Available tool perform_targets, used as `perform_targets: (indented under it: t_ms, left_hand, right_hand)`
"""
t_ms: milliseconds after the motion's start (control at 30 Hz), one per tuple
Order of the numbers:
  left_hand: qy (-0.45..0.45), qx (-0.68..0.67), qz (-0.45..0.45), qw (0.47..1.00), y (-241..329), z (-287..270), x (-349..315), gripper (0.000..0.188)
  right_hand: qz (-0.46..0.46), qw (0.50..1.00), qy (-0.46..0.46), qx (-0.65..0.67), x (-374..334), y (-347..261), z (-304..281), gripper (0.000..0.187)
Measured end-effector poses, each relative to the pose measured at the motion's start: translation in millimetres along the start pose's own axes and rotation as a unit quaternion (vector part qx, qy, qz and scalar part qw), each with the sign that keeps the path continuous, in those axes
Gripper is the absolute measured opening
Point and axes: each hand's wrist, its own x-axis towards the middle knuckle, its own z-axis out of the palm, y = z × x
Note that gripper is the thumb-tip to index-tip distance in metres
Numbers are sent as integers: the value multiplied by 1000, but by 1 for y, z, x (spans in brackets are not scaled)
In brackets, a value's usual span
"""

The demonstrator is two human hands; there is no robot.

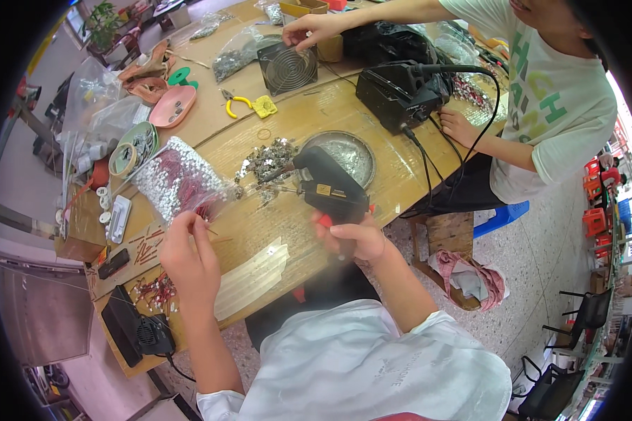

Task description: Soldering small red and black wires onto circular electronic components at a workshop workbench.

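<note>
My right hand [361, 238] is wrapped round the grip of a black soldering gun [336, 191] with a red trigger. The gun's tip points left, over a heap of small shiny metal parts [270, 160]. Beyond the gun, partly covered by it, is a round metal dish [364, 158]. My left hand [191, 256] is raised at the near edge of a clear plastic bag [179, 175] full of white-ended red wires. Its thumb and fingertips are pressed together; what they pinch, if anything, is too small to make out.
A black soldering station [400, 91] and its cables stand at the back right, near another person's hand [458, 128]. That person's other hand rests by a square fan [288, 68]. Yellow-handled pliers [237, 104], a pink dish [173, 107] and loose red wires [158, 291] lie about.
</note>
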Motion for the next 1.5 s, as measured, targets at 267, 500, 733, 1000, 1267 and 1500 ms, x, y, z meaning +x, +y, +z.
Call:
perform_targets:
  t_ms: [267, 500, 733, 1000, 1267, 1500]
  left_hand:
    - [-23, -208, -161, 964, -7, 9, -71, 5]
    - [9, -328, -261, 908, -23, 11, -106, 8]
    - [20, -331, -280, 901, -27, 15, -105, 8]
    - [30, -356, -275, 893, -24, 14, -95, 6]
    - [91, -403, -250, 876, -25, 9, -93, 7]
    - [116, -451, -244, 850, -19, 0, -78, 10]
  right_hand:
    - [-3, 1000, 4, -3, 4, -6, 5, 37]
    - [0, 1000, 3, -6, 5, -3, 1, 38]
    - [-21, 999, 22, -19, 8, 0, 8, 47]
    - [-20, 998, 5, 58, 15, -5, -3, 49]
    - [-14, 995, -5, 94, 17, -1, -5, 50]
    - [-13, 998, -2, 64, 14, -1, -7, 54]
